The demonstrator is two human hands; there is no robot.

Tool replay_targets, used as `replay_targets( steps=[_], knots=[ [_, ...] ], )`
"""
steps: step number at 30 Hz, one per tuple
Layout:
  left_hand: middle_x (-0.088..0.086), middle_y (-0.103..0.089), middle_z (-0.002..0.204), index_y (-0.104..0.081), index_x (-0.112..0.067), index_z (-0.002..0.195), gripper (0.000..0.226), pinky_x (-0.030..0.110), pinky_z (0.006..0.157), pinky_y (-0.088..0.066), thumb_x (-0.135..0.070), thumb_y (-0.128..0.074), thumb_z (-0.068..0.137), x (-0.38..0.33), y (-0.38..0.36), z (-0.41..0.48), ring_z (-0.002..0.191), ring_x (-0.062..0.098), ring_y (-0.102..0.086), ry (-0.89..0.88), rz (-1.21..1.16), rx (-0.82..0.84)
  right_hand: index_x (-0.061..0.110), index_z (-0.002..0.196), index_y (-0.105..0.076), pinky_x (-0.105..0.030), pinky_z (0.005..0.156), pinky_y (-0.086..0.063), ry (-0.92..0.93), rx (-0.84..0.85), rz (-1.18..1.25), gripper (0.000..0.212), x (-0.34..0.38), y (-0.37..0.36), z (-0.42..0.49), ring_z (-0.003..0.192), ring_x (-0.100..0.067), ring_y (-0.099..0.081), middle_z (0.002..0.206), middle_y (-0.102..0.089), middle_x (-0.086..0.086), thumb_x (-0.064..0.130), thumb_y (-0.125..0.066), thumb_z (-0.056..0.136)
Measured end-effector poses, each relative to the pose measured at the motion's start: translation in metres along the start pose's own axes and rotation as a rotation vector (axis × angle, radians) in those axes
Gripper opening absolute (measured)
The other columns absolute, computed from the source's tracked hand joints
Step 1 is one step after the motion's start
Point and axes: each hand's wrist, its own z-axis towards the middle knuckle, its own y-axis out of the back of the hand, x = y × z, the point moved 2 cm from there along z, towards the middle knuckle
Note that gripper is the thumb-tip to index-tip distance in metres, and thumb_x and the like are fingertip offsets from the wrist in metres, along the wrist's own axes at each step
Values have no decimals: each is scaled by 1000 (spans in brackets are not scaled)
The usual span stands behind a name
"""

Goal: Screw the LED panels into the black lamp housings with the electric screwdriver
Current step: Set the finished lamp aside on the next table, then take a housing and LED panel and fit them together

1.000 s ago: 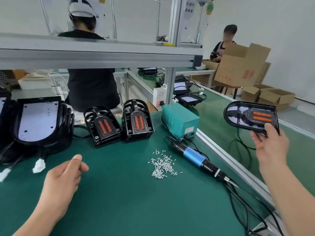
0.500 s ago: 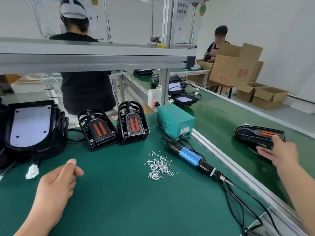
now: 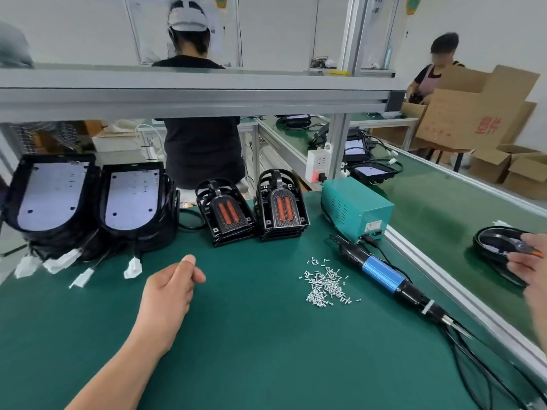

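Blue-bodied electric screwdriver lies flat on green mat, beside loose silver screws.

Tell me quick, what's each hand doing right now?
Left hand: loosely curled, empty, over the mat.
Right hand: on the black lamp on the belt; grip unclear.

power box: teal, back right of mat
wall socket: white, on frame post
cardboard boxes: far right
worker in black: seated, facing away
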Motion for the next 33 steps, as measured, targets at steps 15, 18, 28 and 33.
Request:
replay_targets(
  steps=[15,18,28,33],
  knots=[
    [-5,-28,62,-65,-10,83,40,23,41,-20,-42,-56,106,-9,6,1,49,12,-21,101,-236,-118,27,93,-78,-28,48,-48,215,963,-236,18,-15,-275,-248,58,-18,-62,90,-76,-3,35,-63,96],
    [-4,-27,62,-64,-9,84,39,23,42,-19,-41,-56,106,-11,8,-1,50,13,-19,111,-271,-133,27,91,-76,-29,51,-50,204,1098,-270,17,-28,-324,-287,60,-17,-66,92,-76,0,35,-62,97],
    [-6,-27,59,-65,-10,81,41,23,40,-21,-40,-55,106,-9,10,2,48,13,-20,158,-347,-154,18,100,-67,-32,49,-51,349,1122,-409,13,-50,-449,-341,49,-11,-63,75,-72,-3,30,-62,100],
    [-5,-26,59,-67,-23,63,48,22,41,-21,-40,-55,106,-9,9,2,48,13,-21,156,-374,-132,9,138,-57,-37,74,-46,633,987,-599,50,-48,-502,-335,87,-25,-61,119,-60,-7,38,-66,99]
  ],
)
